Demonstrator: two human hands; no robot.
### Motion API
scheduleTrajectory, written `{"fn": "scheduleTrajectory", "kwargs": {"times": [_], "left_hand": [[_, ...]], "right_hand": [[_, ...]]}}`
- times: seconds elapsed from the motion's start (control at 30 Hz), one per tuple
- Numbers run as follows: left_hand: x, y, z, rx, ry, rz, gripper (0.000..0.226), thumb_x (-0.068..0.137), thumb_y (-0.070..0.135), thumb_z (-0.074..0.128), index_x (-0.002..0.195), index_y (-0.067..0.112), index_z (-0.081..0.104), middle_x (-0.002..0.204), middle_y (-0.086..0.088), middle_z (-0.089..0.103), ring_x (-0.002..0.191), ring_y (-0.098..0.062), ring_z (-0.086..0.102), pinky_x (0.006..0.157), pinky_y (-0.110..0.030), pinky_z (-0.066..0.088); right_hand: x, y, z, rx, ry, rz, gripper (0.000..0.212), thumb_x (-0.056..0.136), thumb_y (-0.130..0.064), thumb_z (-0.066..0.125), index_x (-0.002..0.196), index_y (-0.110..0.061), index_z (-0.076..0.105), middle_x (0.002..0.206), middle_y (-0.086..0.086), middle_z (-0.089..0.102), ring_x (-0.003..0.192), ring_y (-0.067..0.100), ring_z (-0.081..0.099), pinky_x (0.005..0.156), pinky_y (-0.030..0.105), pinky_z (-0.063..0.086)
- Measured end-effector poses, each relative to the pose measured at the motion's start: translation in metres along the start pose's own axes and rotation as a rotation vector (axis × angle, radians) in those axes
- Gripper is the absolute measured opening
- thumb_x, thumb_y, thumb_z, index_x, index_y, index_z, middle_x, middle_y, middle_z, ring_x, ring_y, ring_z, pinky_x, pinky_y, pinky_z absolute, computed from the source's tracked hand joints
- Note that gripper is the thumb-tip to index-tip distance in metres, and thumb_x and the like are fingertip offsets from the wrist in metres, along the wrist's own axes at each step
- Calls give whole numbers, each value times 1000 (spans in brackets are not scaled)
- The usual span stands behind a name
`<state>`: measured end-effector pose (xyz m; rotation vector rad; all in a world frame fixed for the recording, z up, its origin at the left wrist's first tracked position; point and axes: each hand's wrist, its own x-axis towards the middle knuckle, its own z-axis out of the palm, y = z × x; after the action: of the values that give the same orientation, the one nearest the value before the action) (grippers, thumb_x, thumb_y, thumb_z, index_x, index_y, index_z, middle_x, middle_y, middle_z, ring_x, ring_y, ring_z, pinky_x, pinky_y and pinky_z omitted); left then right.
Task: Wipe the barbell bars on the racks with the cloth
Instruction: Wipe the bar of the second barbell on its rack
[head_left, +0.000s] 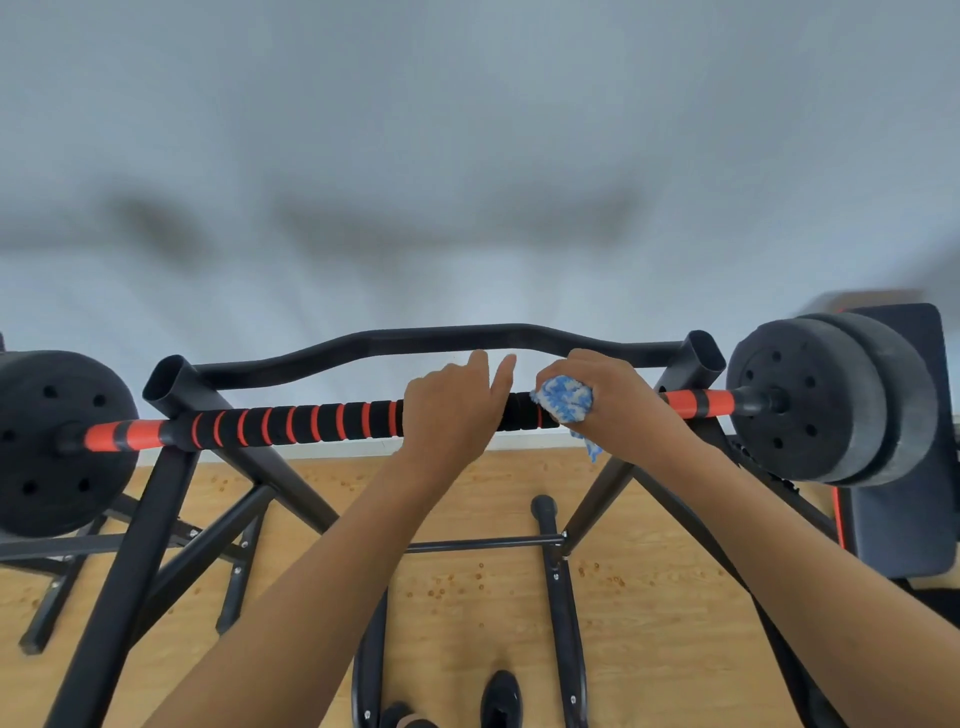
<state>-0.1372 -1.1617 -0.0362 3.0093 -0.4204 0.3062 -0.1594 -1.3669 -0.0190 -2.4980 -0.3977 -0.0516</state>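
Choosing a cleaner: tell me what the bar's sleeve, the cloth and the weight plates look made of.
Bar sleeve: seemingly soft foam, matte black with orange rings, ribbed.
Cloth: fluffy blue-and-white fabric, perhaps microfibre or terry, bunched in the right hand.
Weight plates: matte grey-black, dull like plastic or rubber coating; the core cannot be told.

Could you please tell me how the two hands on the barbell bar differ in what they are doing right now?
The right hand grips a blue-and-white cloth wrapped against the barbell bar, while the left hand holds the bar bare. The left hand sits near the bar's middle; the right hand sits closer to the right weight plates. The left hand's index finger sticks out, whereas the right hand's fingers are all curled. Both rest on the foam-wrapped section.
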Motion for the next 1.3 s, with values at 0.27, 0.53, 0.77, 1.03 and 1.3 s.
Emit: {"fn": "scheduleTrajectory", "kwargs": {"times": [0.27,0.53,0.77,1.03,1.3], "left_hand": [[-26,-15,16,118,167,42,58,110,51,38,69,14,58,56,2,49,53,-19,48,60,-34,45],[7,-20,-10,6,-238,104,65,110,57,25,81,14,64,58,-1,55,54,-16,60,70,-34,58],[-3,-11,-10,89,-126,70,38,113,38,33,120,15,62,68,1,50,59,-16,52,67,-31,48],[-15,2,2,203,-63,139,46,110,28,15,95,14,56,59,4,36,48,-13,36,53,-30,30],[28,-5,-16,-318,-600,-137,51,111,41,20,92,12,58,60,0,71,56,-16,66,77,-34,56]], "right_hand": [[-8,-1,3,28,-6,-26,30,85,-18,78,113,-23,67,101,-5,64,95,14,64,83,30,57],[-8,-1,1,14,-6,-6,37,84,-11,75,116,-28,67,99,-10,56,94,13,60,74,25,53],[-12,0,-1,70,-44,5,43,82,-5,77,119,-24,67,106,-7,59,102,14,61,80,22,51],[-11,-4,1,53,-17,17,44,81,-2,76,118,-26,68,101,-6,57,96,14,60,75,27,53],[-16,-10,-5,-15,-63,3,48,80,-6,81,122,-25,65,109,-9,53,109,16,58,78,15,50]]}}
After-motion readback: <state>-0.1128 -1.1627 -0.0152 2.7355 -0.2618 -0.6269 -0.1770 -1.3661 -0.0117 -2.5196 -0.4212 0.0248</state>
